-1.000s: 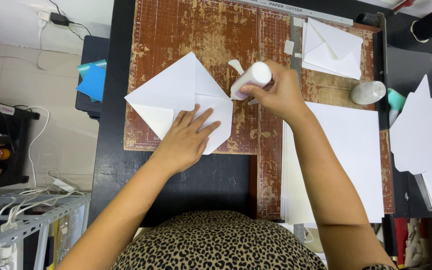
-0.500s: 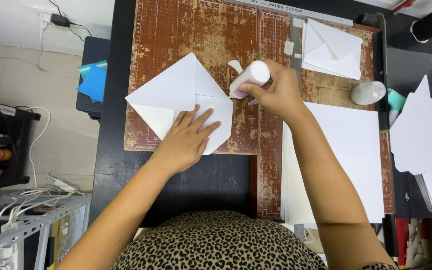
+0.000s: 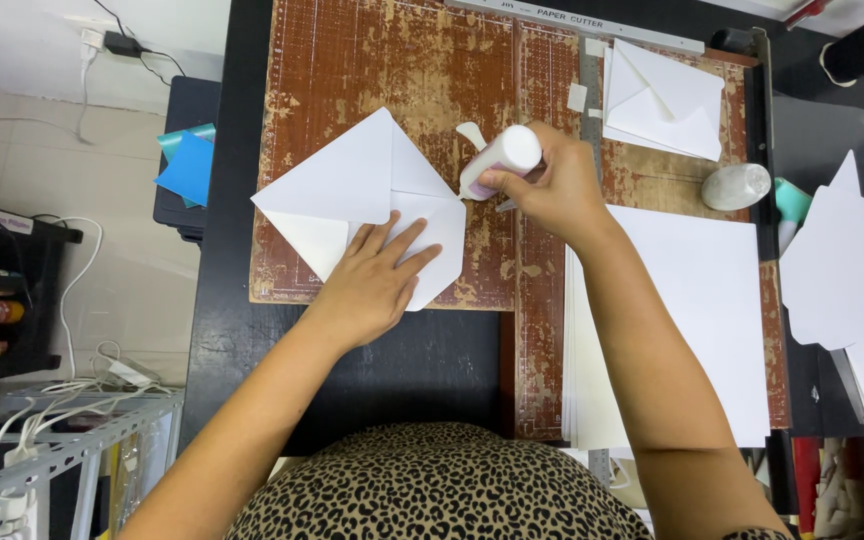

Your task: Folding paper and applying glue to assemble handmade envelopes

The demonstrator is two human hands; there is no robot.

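A white paper folded like an envelope (image 3: 352, 190) lies on a worn brown cutting board (image 3: 402, 70). My left hand (image 3: 377, 280) presses flat on its lower right flap, fingers spread. My right hand (image 3: 552, 185) grips a white glue stick (image 3: 497, 158), tilted with its tip down at the paper's right corner. A small white cap or paper scrap (image 3: 472, 135) lies just above the tip.
A stack of white sheets (image 3: 692, 310) lies to the right of my right arm. A finished folded envelope (image 3: 662, 100) sits at the board's top right, a pale round object (image 3: 737, 185) beside it. More cut white papers (image 3: 842, 270) lie far right. Blue paper (image 3: 187, 165) sits left.
The right hand has shifted the glue stick very slightly at the paper's right corner. The left hand has stayed flat on the paper.
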